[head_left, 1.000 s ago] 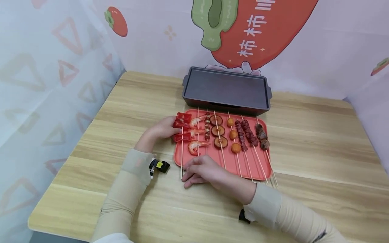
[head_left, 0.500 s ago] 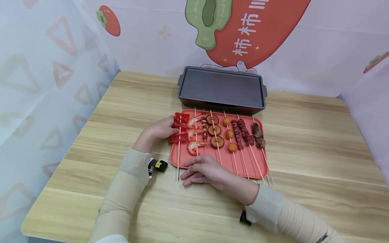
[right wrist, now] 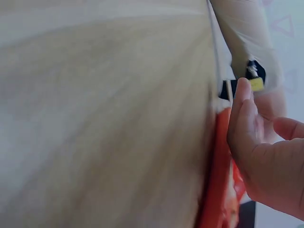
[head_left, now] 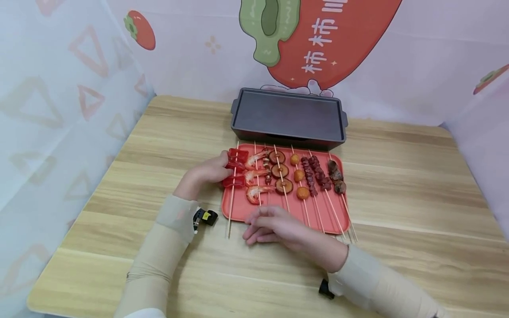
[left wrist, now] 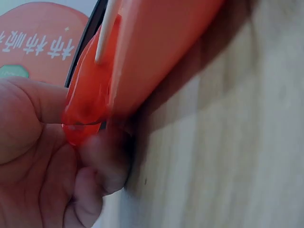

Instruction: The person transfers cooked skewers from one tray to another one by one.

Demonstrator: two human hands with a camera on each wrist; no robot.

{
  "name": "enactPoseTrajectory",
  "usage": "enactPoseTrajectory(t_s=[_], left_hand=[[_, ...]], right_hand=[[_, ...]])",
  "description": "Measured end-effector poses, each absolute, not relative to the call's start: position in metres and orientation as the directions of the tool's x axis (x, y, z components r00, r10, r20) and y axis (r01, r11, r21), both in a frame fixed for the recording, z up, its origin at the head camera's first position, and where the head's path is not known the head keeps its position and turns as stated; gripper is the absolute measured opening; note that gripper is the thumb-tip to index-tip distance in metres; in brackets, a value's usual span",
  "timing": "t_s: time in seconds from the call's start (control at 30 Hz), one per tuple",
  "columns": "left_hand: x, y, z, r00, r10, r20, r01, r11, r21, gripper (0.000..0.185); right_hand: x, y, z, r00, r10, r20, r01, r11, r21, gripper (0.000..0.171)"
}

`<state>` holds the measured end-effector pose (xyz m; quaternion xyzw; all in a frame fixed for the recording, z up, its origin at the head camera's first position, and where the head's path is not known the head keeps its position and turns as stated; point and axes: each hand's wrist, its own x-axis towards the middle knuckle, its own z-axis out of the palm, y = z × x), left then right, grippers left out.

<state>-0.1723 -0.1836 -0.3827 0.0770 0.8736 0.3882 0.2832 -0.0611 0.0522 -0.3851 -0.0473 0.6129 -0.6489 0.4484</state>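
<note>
A skewer of glossy red pieces (head_left: 237, 154) lies along the left edge of the pink-red tray (head_left: 245, 213), its bare stick end past the front rim. My left hand (head_left: 208, 171) pinches one of these pieces from the left side; in the left wrist view the thumb lies against the red piece (left wrist: 92, 78), with the fingers partly blurred below it. At the tray's front rim hovers my right hand (head_left: 278, 226), its fingers relaxed, slightly bent and holding nothing. Just beyond it is a shrimp skewer (head_left: 257, 191), its lower stick partly hidden.
Further skewers lie across the tray: mushroom slices (head_left: 284, 186), orange balls (head_left: 302, 193), dark red meat (head_left: 319, 170) and brown chunks (head_left: 339, 187). Behind the tray stands a dark rectangular grill (head_left: 290, 115). The wooden table (head_left: 405, 190) extends to both sides.
The lower end of the red skewer has swung left, so it now slants. My right hand has drawn slightly to the right, away from the stick. The head view has shifted a little.
</note>
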Motion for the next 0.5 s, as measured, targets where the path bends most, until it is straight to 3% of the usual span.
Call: enactPoseTrajectory(t_s=[0.17, 0.27, 0.37, 0.5], left_hand=[[-0.174, -0.195, -0.382, -0.815, 0.331, -0.476, -0.131, 0.695, 0.707, 0.058], [-0.171, -0.207, -0.376, -0.783, 0.369, -0.501, -0.120, 0.701, 0.703, 0.058], [-0.165, -0.220, -0.361, -0.773, 0.400, -0.493, -0.018, 0.762, 0.647, 0.060], [-0.156, -0.234, -0.336, -0.854, 0.383, -0.352, 0.171, 0.846, 0.505, 0.065]], right_hand=[[-0.065, 0.076, -0.372, -0.651, -0.651, -0.389, 0.393, 0.150, -0.907, 0.031], [-0.069, 0.098, -0.361, -0.717, -0.631, -0.296, 0.233, 0.184, -0.955, 0.032], [-0.076, 0.126, -0.348, -0.794, -0.577, -0.191, 0.021, 0.288, -0.957, 0.032], [-0.090, 0.162, -0.333, -0.875, -0.482, -0.043, -0.217, 0.470, -0.856, 0.031]])
